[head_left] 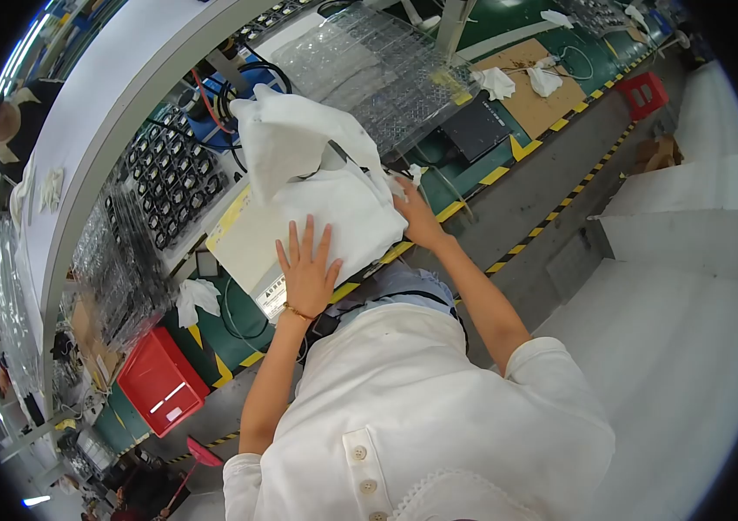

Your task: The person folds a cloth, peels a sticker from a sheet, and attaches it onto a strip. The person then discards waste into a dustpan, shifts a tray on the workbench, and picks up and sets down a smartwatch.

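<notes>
A bulky white cloth-like piece (351,208) with a raised, folded-over top and a dark gap lies in front of me at the bench edge. My left hand (306,276) rests flat with fingers spread, partly on this white piece and partly on the cream sheet (251,256) beneath it. That sheet has a yellow strip and a printed label (273,297) near its corner. At the right edge of the white piece, my right hand (419,217) has its fingers curled against the material, with the fingertips partly hidden.
Left of the sheet is a black tray of small round parts (165,178). Clear plastic trays (377,74) stand behind, beside a dark flat box (475,128). A red bin (160,382) sits lower left. Yellow-black tape (495,176) lines the green bench edge. Another person (26,122) is at far left.
</notes>
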The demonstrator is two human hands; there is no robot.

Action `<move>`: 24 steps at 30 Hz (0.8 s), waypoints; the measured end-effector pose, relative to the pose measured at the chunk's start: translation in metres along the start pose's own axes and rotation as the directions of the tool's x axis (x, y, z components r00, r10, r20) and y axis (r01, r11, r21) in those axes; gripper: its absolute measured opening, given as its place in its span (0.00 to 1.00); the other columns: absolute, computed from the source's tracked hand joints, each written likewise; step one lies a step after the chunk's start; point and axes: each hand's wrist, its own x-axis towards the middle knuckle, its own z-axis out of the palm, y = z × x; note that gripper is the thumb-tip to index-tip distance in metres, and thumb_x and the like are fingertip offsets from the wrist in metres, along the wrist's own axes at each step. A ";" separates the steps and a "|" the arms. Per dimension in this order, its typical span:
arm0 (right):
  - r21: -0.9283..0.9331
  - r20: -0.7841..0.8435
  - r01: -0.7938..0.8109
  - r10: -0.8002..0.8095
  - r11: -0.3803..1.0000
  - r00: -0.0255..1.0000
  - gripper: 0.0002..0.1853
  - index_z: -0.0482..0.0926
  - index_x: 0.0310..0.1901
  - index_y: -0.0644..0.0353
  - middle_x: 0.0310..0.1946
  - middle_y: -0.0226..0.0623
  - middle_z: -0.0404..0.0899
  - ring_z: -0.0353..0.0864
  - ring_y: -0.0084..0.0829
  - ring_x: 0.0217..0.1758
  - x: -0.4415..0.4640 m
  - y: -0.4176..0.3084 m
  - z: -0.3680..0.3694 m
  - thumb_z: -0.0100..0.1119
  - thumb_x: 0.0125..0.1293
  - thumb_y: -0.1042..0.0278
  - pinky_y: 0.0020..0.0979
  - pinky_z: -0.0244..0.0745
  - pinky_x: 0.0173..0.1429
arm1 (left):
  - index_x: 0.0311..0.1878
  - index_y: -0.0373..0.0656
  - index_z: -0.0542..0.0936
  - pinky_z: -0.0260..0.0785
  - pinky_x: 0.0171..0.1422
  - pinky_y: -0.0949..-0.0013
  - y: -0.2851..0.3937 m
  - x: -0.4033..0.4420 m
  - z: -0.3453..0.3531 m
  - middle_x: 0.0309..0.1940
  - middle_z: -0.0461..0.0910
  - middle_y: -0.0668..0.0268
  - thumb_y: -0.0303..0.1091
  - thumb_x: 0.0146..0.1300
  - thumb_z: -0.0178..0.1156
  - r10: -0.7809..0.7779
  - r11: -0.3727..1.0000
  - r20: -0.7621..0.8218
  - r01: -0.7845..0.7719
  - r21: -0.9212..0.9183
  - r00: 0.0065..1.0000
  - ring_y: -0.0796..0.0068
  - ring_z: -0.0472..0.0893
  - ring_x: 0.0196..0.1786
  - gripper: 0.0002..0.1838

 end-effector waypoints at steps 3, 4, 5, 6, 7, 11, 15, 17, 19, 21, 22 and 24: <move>0.034 0.084 0.183 -0.185 0.983 0.979 0.21 0.73 0.45 0.58 0.53 0.48 0.63 0.67 0.48 0.51 0.019 0.040 0.024 0.53 0.45 0.78 0.39 0.66 0.52 | 0.63 0.51 0.60 0.30 0.65 0.40 -0.001 -0.001 0.010 0.66 0.49 0.60 0.44 0.56 0.53 0.009 0.999 0.021 -0.010 0.039 1.000 0.48 0.43 0.68 0.30; -0.006 0.137 -0.001 0.001 1.000 0.991 0.19 0.74 0.44 0.60 0.49 0.48 0.67 0.69 0.50 0.48 0.023 0.048 0.026 0.52 0.45 0.78 0.39 0.66 0.51 | 0.63 0.51 0.60 0.30 0.65 0.39 0.000 -0.003 0.011 0.66 0.49 0.60 0.44 0.56 0.52 -0.020 0.998 0.024 0.019 0.056 1.000 0.48 0.43 0.68 0.30; -0.055 0.181 -0.183 0.190 0.982 0.965 0.18 0.74 0.42 0.62 0.45 0.48 0.70 0.70 0.51 0.45 0.027 0.055 0.028 0.52 0.45 0.78 0.39 0.67 0.51 | 0.64 0.51 0.59 0.29 0.65 0.38 0.000 -0.004 0.010 0.66 0.49 0.60 0.45 0.57 0.52 -0.049 0.996 0.027 0.046 0.073 0.998 0.48 0.42 0.68 0.31; -0.052 0.018 -0.174 0.175 0.983 0.984 0.15 0.73 0.42 0.62 0.35 0.43 0.75 0.75 0.45 0.37 0.032 0.058 0.029 0.50 0.49 0.78 0.37 0.73 0.39 | 0.64 0.51 0.59 0.29 0.65 0.38 0.001 -0.006 0.010 0.66 0.49 0.60 0.45 0.57 0.52 -0.050 0.996 0.028 0.048 0.077 0.998 0.48 0.42 0.68 0.31; -0.047 0.020 -0.172 0.173 0.984 0.985 0.15 0.73 0.42 0.62 0.35 0.43 0.75 0.75 0.45 0.37 0.032 0.060 0.025 0.50 0.49 0.78 0.37 0.73 0.39 | 0.64 0.52 0.58 0.28 0.65 0.39 0.003 -0.008 0.010 0.66 0.48 0.60 0.45 0.58 0.51 -0.085 0.992 0.029 0.082 0.095 0.996 0.49 0.42 0.68 0.30; 0.693 0.274 -0.576 0.580 0.434 0.767 0.14 0.71 0.45 0.63 0.31 0.34 0.75 0.75 0.25 0.27 0.044 0.052 -0.002 0.50 0.57 0.69 0.26 0.73 0.20 | 0.65 0.51 0.57 0.27 0.65 0.39 0.008 -0.012 0.012 0.67 0.47 0.60 0.47 0.59 0.49 -0.164 0.979 0.023 0.160 0.123 0.986 0.49 0.41 0.69 0.31; 0.576 0.218 -0.592 0.592 0.564 0.776 0.19 0.67 0.45 0.66 0.29 0.38 0.75 0.75 0.26 0.22 0.064 0.054 -0.005 0.53 0.57 0.61 0.25 0.70 0.17 | 0.65 0.49 0.56 0.27 0.65 0.39 0.009 -0.011 0.011 0.67 0.47 0.59 0.47 0.59 0.49 -0.160 0.981 0.010 0.158 0.110 0.987 0.49 0.40 0.69 0.31; 0.485 0.135 -0.556 0.570 0.676 0.811 0.22 0.65 0.44 0.66 0.28 0.41 0.75 0.75 0.27 0.22 0.076 0.050 -0.009 0.56 0.56 0.58 0.26 0.69 0.17 | 0.65 0.48 0.55 0.27 0.65 0.39 0.009 -0.011 -0.001 0.67 0.46 0.58 0.45 0.57 0.52 -0.160 0.983 0.006 0.159 0.089 0.987 0.48 0.40 0.69 0.33; 0.434 0.141 -0.510 0.503 0.743 0.853 0.24 0.62 0.43 0.67 0.28 0.44 0.75 0.76 0.30 0.22 0.075 0.055 -0.013 0.57 0.55 0.55 0.29 0.69 0.17 | 0.65 0.48 0.55 0.28 0.65 0.40 0.006 -0.015 -0.013 0.67 0.45 0.57 0.44 0.57 0.52 -0.176 0.981 -0.005 0.176 0.079 0.984 0.48 0.40 0.69 0.33; 0.207 0.317 -0.579 0.506 0.789 0.802 0.25 0.62 0.44 0.69 0.25 0.44 0.75 0.76 0.32 0.21 0.069 0.050 -0.023 0.56 0.56 0.55 0.30 0.69 0.17 | 0.65 0.47 0.55 0.28 0.66 0.41 0.002 -0.020 -0.023 0.67 0.45 0.57 0.44 0.57 0.53 -0.195 0.979 -0.024 0.196 0.062 0.980 0.48 0.40 0.69 0.34; 0.214 0.340 -0.649 0.568 0.730 0.750 0.27 0.62 0.47 0.68 0.34 0.52 0.74 0.78 0.40 0.28 0.062 0.043 -0.026 0.58 0.55 0.55 0.35 0.73 0.27 | 0.65 0.47 0.55 0.29 0.66 0.42 -0.001 -0.024 -0.028 0.67 0.45 0.57 0.43 0.57 0.53 -0.210 0.975 -0.023 0.211 0.069 0.977 0.48 0.40 0.69 0.34; 0.061 0.126 -0.472 0.463 0.879 0.878 0.27 0.61 0.51 0.65 0.43 0.54 0.69 0.75 0.44 0.36 0.034 0.052 -0.009 0.58 0.54 0.58 0.38 0.72 0.35 | 0.65 0.47 0.55 0.30 0.67 0.43 -0.006 -0.033 -0.041 0.67 0.45 0.56 0.42 0.56 0.53 -0.243 0.966 -0.005 0.243 0.087 0.970 0.48 0.40 0.69 0.34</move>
